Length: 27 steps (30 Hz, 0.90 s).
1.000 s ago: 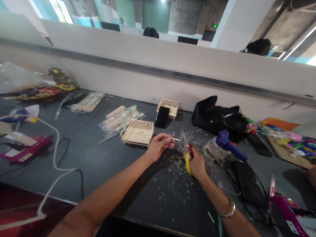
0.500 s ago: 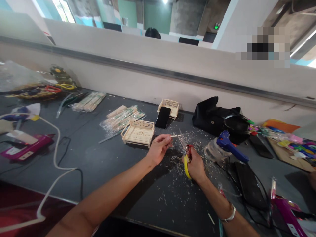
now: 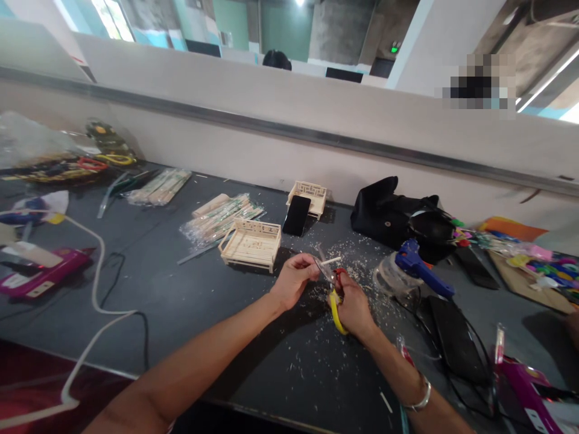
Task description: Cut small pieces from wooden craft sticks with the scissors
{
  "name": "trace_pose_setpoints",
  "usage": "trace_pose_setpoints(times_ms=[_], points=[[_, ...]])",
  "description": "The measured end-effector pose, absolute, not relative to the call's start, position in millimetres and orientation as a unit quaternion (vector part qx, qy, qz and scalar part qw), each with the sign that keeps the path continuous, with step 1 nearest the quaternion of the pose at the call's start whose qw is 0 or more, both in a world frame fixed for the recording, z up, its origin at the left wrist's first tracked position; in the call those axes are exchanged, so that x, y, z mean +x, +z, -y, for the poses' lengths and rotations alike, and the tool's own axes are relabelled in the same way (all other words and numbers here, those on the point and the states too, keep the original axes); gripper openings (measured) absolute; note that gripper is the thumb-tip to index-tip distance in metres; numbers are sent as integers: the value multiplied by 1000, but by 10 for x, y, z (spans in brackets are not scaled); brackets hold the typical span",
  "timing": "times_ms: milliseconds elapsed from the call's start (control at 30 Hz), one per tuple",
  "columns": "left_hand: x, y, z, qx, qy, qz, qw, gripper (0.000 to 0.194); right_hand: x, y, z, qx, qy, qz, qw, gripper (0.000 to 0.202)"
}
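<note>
My left hand [image 3: 298, 278] pinches a thin pale wooden stick [image 3: 332, 261] that points to the right. In my right hand [image 3: 355, 301] are scissors [image 3: 335, 310] with yellow and red handles; their blades lie across the stick close to my left fingertips. Whether the blades are fully closed is too small to tell. Left of my left hand stands a small bench [image 3: 251, 242] built of wooden sticks. Behind it, a black phone [image 3: 297, 216] leans on a second small stick-built bench [image 3: 318, 191]. Small wood chips lie scattered on the dark table around my hands.
Bagged wooden sticks [image 3: 221, 220] lie behind the nearer bench. To the right are a black bag [image 3: 389, 211], a blue glue gun [image 3: 420, 265] on a clear plastic container [image 3: 389, 278], and a black device [image 3: 456, 337] with cables. A white cable [image 3: 97, 283] curves across the left.
The scissors have shifted left along the stick, nearer my left fingertips. The stick now extends past the blades to the right. My right hand has moved slightly left.
</note>
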State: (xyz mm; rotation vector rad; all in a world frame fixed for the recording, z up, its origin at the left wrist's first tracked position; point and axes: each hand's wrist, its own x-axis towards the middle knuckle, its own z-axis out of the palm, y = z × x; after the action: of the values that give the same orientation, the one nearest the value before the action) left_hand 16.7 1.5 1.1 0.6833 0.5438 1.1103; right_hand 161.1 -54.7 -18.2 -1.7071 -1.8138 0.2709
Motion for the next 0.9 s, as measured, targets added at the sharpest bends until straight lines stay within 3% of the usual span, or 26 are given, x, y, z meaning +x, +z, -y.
trace_pose_setpoints(times_ms=[367, 633, 900], points=[[76, 61, -58, 454, 533, -241, 672, 27, 1580, -124, 571, -622, 102, 704, 326, 21], [56, 80, -57, 507, 538, -243, 628, 26, 1589, -127, 575, -619, 171, 689, 335, 24], [55, 92, -23, 543, 534, -245, 600, 26, 1555, -31, 591, -598, 249, 641, 412, 15]])
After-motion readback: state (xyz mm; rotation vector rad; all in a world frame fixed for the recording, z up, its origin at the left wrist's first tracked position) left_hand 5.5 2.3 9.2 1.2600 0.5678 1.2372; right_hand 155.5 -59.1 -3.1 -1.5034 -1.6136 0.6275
